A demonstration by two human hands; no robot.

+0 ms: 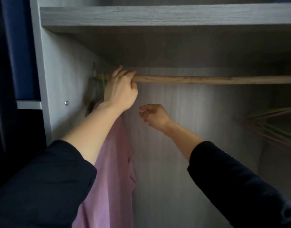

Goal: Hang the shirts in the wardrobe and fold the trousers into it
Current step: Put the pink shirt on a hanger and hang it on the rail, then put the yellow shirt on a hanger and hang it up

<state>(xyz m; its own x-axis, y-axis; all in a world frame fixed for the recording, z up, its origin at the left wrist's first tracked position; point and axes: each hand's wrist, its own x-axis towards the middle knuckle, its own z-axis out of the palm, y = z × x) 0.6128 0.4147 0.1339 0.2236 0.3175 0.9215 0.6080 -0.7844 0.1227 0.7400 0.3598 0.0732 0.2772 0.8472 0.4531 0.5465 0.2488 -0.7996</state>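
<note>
Wardrobe [62, 83] interior, grey; shelf [158, 17] above wooden rail [207, 79].
Left hand [120, 91]: fingers curled over the rail, green hanger hook [102, 81] just left of them.
Pink shirt [112, 178]: hanging below those fingers, apparently done.
Right hand [154, 117]: loosely curled, empty.
Spare hangers [273, 127]: far right.
Trousers: unseen, presumably pending.

Pink shirt [112, 170] on wooden wardrobe rail [207, 79]
</note>
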